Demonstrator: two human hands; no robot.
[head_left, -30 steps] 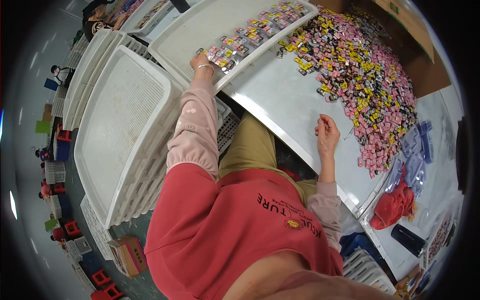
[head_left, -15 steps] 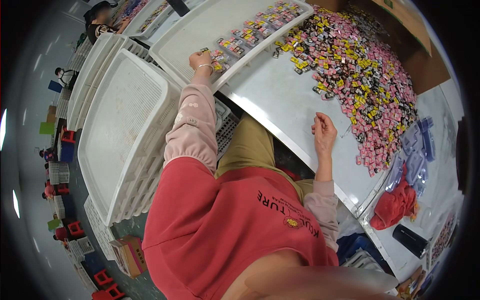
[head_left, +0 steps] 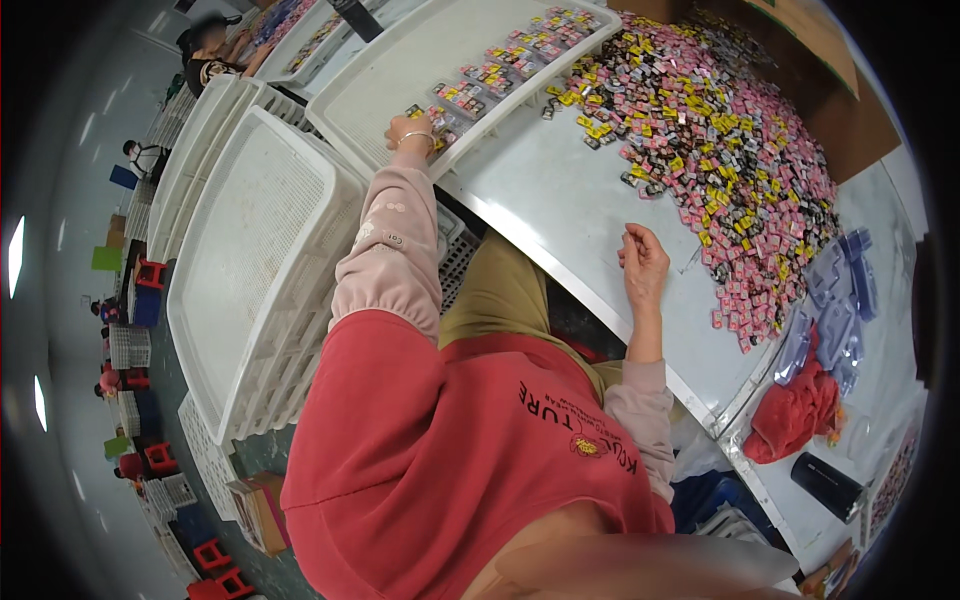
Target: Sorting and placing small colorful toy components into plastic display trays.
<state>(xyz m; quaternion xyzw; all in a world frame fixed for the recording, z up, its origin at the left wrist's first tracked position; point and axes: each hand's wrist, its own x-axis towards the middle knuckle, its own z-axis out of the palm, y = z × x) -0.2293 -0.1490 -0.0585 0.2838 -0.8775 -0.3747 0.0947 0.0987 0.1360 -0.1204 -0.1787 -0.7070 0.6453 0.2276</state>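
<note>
My left hand (head_left: 407,133), a bracelet on its wrist, reaches into a large white tray (head_left: 370,80). Its fingers are closed at the edge of a clear plastic pack (head_left: 440,127) of small pink, yellow and black pieces, partly hidden by the hand. This pack lies at the near end of a row of similar filled packs (head_left: 490,77) along the tray's right side. Over the white table, my right hand (head_left: 646,265) hovers or rests with loosely bent fingers a little apart; nothing shows in it. A big heap of small pieces (head_left: 740,180) lies beyond it.
Stacked white perforated trays (head_left: 250,190) stand at my left. On the table's right are empty clear plastic packs (head_left: 835,300), a red cloth (head_left: 795,410) and a black cylinder (head_left: 827,485). A cardboard box (head_left: 850,110) borders the heap. Another person (head_left: 210,60) sits at the far left.
My left hand has lowered slightly toward the tray, with the pack by its fingers now nearer the row. My right hand has hardly moved. The whole view has shifted a little.
</note>
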